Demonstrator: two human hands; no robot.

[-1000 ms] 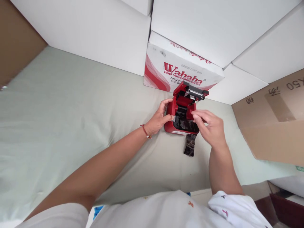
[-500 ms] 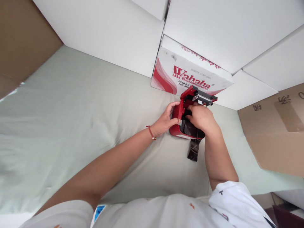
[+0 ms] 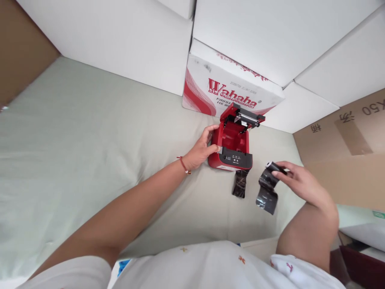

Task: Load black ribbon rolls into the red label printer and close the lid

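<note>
A red and black label printer [image 3: 230,140] stands on the pale green cloth with its lid tilted up, so its red inside shows. My left hand [image 3: 200,149] grips the printer's left side, thumb at the front corner and fingers behind. To the right of the printer, my right hand [image 3: 293,176] pinches a small roll of black ribbon [image 3: 272,170] above the cloth. A loose length of that ribbon hangs down from the roll. Another crumpled strip of black ribbon [image 3: 240,184] lies at the printer's front edge.
Behind the printer is a white and red Wahaha carton [image 3: 200,86], set among large white boxes [image 3: 129,44]. A brown cardboard box [image 3: 345,148] stands at the right, and a brown panel [image 3: 22,60] at the far left. The cloth [image 3: 90,140] is slightly wrinkled.
My right hand has come out of the printer and moved right, carrying the ribbon roll. The printer's inside is now uncovered. My left hand keeps its hold. The view has shifted a little.
</note>
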